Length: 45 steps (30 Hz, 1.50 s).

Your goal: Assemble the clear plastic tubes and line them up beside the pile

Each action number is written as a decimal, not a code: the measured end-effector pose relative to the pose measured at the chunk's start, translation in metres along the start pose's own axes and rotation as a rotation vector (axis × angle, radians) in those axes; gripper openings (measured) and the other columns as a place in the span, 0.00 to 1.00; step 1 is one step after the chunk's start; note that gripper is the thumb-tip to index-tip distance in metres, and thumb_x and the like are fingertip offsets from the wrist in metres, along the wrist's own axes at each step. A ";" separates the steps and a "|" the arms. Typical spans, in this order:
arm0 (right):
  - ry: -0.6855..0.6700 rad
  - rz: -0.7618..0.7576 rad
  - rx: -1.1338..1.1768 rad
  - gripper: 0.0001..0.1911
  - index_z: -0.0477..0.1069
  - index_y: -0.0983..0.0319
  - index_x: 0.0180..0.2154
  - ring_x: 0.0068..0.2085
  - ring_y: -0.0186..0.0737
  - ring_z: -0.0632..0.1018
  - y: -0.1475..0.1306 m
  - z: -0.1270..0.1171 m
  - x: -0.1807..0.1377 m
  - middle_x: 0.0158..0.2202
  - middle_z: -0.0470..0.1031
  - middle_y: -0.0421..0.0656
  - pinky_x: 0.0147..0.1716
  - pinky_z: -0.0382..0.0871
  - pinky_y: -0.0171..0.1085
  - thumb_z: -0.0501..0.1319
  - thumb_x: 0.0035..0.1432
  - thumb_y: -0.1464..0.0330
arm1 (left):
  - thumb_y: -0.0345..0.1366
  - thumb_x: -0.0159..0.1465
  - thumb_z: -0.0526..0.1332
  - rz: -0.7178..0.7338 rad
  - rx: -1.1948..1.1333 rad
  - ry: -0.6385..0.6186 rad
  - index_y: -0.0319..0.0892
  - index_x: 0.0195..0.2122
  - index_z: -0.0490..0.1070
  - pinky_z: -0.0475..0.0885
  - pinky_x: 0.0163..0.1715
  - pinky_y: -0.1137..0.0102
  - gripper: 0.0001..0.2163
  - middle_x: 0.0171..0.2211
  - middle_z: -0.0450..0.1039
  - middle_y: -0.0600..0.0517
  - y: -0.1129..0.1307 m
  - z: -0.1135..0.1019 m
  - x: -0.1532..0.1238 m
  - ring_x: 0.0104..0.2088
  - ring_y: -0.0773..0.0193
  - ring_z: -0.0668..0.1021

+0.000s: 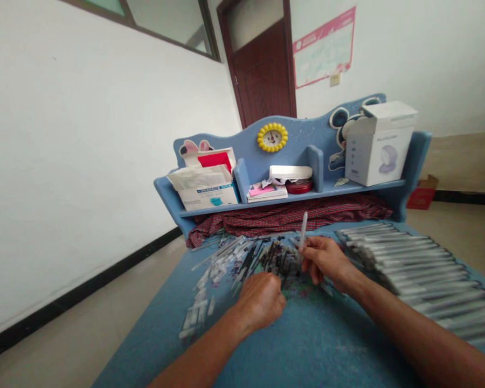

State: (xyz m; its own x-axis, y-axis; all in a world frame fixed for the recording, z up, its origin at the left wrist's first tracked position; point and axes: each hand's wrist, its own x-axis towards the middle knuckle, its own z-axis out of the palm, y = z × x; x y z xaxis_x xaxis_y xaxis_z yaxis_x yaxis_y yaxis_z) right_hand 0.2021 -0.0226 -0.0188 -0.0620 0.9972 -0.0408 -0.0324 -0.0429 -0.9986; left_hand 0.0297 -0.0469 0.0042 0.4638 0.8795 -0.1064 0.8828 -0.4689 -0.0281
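Note:
My right hand (325, 261) pinches a clear pen barrel (303, 229) between thumb and fingers, its upper end pointing up. Lower and to the left, my left hand (262, 302) is closed just above the blue desk (291, 345); its fingertips are turned away, so what they hold, if anything, is hidden. Between and behind the hands lies a heap of small black pen parts (277, 258). To the left are loose white and clear pen pieces (198, 310). Many assembled-looking pens (424, 269) lie side by side in rows right of my right arm, slightly blurred.
A raised blue shelf (222, 209) runs along the desk's back, holding a mask box (212, 196), a white carton (382, 145) and a red round tin (299, 186). A yellow clock (272, 137) is on its backboard. Checked cloth (267, 218) lies bunched beneath.

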 end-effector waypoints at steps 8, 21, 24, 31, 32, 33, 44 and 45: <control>0.143 -0.024 0.188 0.09 0.60 0.61 0.26 0.09 0.29 0.65 0.000 -0.007 0.007 0.16 0.71 0.37 0.07 0.54 0.28 0.57 0.51 0.64 | 0.31 0.56 0.52 0.033 -0.209 0.087 0.40 0.25 0.72 0.55 0.23 0.75 0.10 0.20 0.70 0.54 -0.016 -0.004 -0.002 0.21 0.69 0.68; 0.117 -0.007 0.331 0.09 0.60 0.62 0.26 0.10 0.29 0.66 0.002 -0.009 0.008 0.17 0.72 0.40 0.08 0.54 0.28 0.57 0.53 0.64 | 0.29 0.55 0.52 0.159 -0.235 0.165 0.41 0.23 0.70 0.55 0.24 0.73 0.09 0.20 0.69 0.52 -0.015 0.002 -0.006 0.22 0.68 0.68; 0.110 -0.011 0.337 0.09 0.60 0.62 0.26 0.10 0.29 0.66 0.003 -0.009 0.008 0.17 0.72 0.40 0.07 0.54 0.28 0.57 0.52 0.65 | 0.29 0.55 0.52 0.170 -0.229 0.166 0.41 0.23 0.70 0.56 0.24 0.74 0.09 0.20 0.69 0.53 -0.016 0.004 -0.006 0.22 0.68 0.68; 0.077 0.007 0.345 0.08 0.61 0.62 0.26 0.10 0.30 0.66 0.005 -0.004 0.005 0.17 0.72 0.40 0.08 0.55 0.29 0.58 0.52 0.66 | 0.29 0.55 0.52 0.201 -0.294 0.244 0.41 0.22 0.68 0.56 0.23 0.75 0.08 0.19 0.67 0.54 -0.020 0.008 -0.004 0.21 0.70 0.68; 0.080 0.006 0.347 0.08 0.61 0.62 0.26 0.10 0.30 0.66 0.004 -0.004 0.005 0.17 0.72 0.40 0.08 0.55 0.29 0.58 0.52 0.66 | 0.29 0.55 0.52 0.202 -0.303 0.244 0.40 0.22 0.67 0.56 0.23 0.75 0.07 0.19 0.67 0.54 -0.021 0.008 -0.004 0.20 0.71 0.67; 0.087 0.003 0.349 0.08 0.61 0.62 0.26 0.10 0.30 0.66 0.003 -0.003 0.004 0.17 0.72 0.40 0.08 0.55 0.29 0.58 0.52 0.66 | 0.29 0.55 0.52 0.202 -0.308 0.246 0.40 0.22 0.67 0.56 0.23 0.75 0.07 0.18 0.66 0.55 -0.021 0.007 -0.003 0.20 0.71 0.67; 0.156 -0.011 0.343 0.07 0.60 0.62 0.27 0.10 0.30 0.66 0.001 -0.009 0.006 0.17 0.72 0.39 0.08 0.55 0.28 0.57 0.52 0.66 | 0.27 0.54 0.52 0.235 -0.292 0.249 0.40 0.21 0.67 0.55 0.22 0.75 0.07 0.18 0.66 0.55 -0.022 0.009 -0.004 0.20 0.71 0.67; 0.143 -0.006 0.338 0.07 0.60 0.62 0.27 0.10 0.30 0.66 0.002 -0.009 0.006 0.17 0.72 0.39 0.08 0.55 0.28 0.57 0.52 0.66 | 0.27 0.54 0.53 0.240 -0.291 0.251 0.40 0.21 0.67 0.55 0.22 0.75 0.07 0.18 0.66 0.55 -0.022 0.009 -0.004 0.20 0.71 0.67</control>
State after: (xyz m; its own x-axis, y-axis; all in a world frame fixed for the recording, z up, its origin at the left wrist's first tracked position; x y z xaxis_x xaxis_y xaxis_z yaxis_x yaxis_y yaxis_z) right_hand 0.2104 -0.0162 -0.0212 0.0782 0.9950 -0.0629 -0.3618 -0.0305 -0.9318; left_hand 0.0081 -0.0408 -0.0033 0.6299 0.7579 0.1697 0.7158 -0.6513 0.2520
